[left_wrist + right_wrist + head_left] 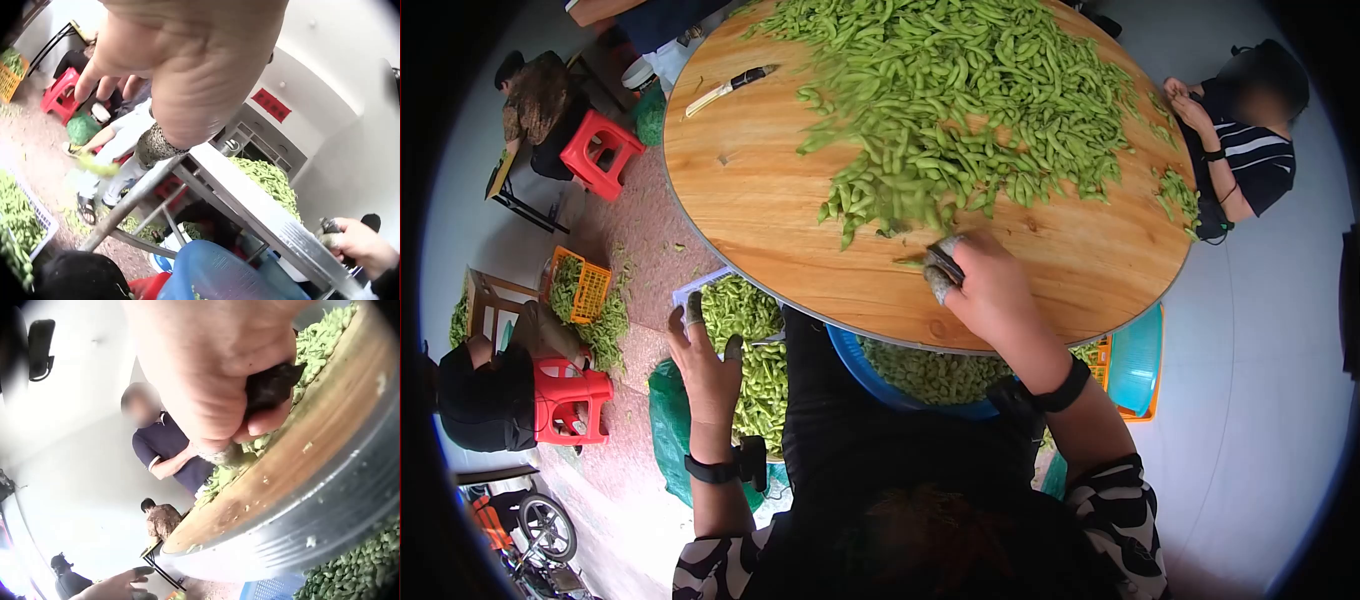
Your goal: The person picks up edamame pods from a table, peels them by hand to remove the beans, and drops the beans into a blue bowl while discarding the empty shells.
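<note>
My right hand (995,290) curls round a dark-handled tool (272,390) at the near part of the round wooden table (790,200); its blade is hidden. The thumb and a finger wear grey, worn covers. Just beyond the fingers lies a heap of green soybean pods (970,130). To the left of the table, my left hand (708,375) hangs with spread fingers over a light purple basket (683,292) of pods, holding nothing. Its thumb and one fingertip are covered too. In the left wrist view, a blurred green pod (99,166) is in the air beneath this hand.
A cream-and-black knife (730,90) lies at the table's far left. Under the near edge stands a blue basin (850,362) of shelled beans. Red stools (600,155), orange crates (592,292) and a green sack (668,420) stand leftward. Other people sit around, one (1250,140) at the right.
</note>
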The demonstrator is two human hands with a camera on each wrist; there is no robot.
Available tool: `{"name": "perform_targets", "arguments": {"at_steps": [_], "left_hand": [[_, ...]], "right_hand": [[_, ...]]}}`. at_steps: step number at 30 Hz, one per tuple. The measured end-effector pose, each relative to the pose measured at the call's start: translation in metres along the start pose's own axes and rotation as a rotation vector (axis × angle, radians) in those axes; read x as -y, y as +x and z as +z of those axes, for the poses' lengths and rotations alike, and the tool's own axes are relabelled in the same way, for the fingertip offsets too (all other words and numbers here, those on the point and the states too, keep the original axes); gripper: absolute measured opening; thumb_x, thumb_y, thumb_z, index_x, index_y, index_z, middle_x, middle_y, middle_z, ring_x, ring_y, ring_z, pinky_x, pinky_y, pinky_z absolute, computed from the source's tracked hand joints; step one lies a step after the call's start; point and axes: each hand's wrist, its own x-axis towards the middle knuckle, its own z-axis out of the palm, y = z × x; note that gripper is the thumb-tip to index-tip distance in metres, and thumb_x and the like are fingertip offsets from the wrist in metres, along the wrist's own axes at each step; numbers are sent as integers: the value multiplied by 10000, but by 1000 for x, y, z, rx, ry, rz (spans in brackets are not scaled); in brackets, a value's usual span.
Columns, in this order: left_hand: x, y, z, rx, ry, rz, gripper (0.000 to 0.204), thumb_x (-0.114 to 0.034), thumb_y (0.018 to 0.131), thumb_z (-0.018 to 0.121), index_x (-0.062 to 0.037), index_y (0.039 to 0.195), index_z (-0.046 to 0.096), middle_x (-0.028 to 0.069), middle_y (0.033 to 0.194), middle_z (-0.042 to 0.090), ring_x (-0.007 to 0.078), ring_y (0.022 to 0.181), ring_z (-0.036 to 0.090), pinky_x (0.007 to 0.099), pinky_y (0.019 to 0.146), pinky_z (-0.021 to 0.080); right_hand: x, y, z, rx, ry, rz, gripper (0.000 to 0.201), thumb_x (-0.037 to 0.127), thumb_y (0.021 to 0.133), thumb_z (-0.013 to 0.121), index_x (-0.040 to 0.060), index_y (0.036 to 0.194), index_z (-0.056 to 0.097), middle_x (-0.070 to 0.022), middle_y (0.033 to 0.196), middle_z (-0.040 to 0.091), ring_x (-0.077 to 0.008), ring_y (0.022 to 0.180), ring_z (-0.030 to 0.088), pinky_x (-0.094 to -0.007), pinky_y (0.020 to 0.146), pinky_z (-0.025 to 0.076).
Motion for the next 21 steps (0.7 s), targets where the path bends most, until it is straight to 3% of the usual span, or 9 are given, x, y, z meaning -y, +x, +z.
{"name": "perform_targets", "arguments": {"at_steps": [1,3,5,7,10,13,17,19,21], "left_hand": [[-16,6,-4,2,0,-5,643,28,725,689,-44,1328,477,240,1230,463,411,1149,471,431,989,404],[-52,12,-8,-69,-227,184,567,23,735,687,-37,1275,523,216,1187,503,392,1114,502,419,947,433],[-88,15,-7,48,-431,232,463,13,751,682,-26,1199,576,185,1126,547,365,1041,542,401,888,464],[-115,21,4,0,-436,444,384,12,754,668,-18,1132,612,160,1082,575,349,960,563,398,825,484],[-143,31,21,103,-379,602,315,2,673,641,-5,987,625,154,1119,565,345,946,542,411,838,477],[-156,38,38,185,-336,671,199,-47,699,624,-12,894,617,148,1099,574,332,971,537,400,851,474],[-158,33,33,262,-405,645,148,-39,730,633,-11,875,620,165,1011,597,354,929,561,418,799,488],[-162,29,21,512,-602,467,102,-42,769,644,-5,860,615,174,860,604,388,824,589,446,725,495],[-162,25,17,558,-623,491,116,-37,775,646,-2,883,619,182,837,610,403,796,595,439,709,500]], "right_hand": [[1,-5,-3,5,0,-1,270,151,762,704,35,993,625,-154,915,583,-358,844,594,-427,682,488],[3,-13,-6,116,133,107,247,138,745,689,55,959,599,-158,972,593,-375,757,615,-452,660,506],[3,-14,-4,90,122,100,248,140,745,691,48,957,600,-158,943,597,-378,761,612,-454,666,504],[2,-12,1,51,114,94,250,142,745,693,41,955,601,-159,913,601,-381,765,609,-457,672,502],[0,-8,6,-43,-55,-49,274,143,743,695,26,972,599,-167,860,606,-384,769,608,-465,676,499],[-2,-7,2,30,-68,31,274,137,739,692,25,973,604,-168,853,608,-379,752,610,-468,671,496],[-6,-21,-6,88,248,105,294,111,732,686,26,1003,610,-176,830,620,-372,728,621,-421,653,504],[-4,-31,-11,105,382,150,306,98,729,686,23,1015,610,-180,819,625,-367,719,627,-400,645,506],[-1,-37,-15,114,485,31,335,67,725,686,16,1047,607,-190,806,633,-360,710,637,-370,630,508]]}}
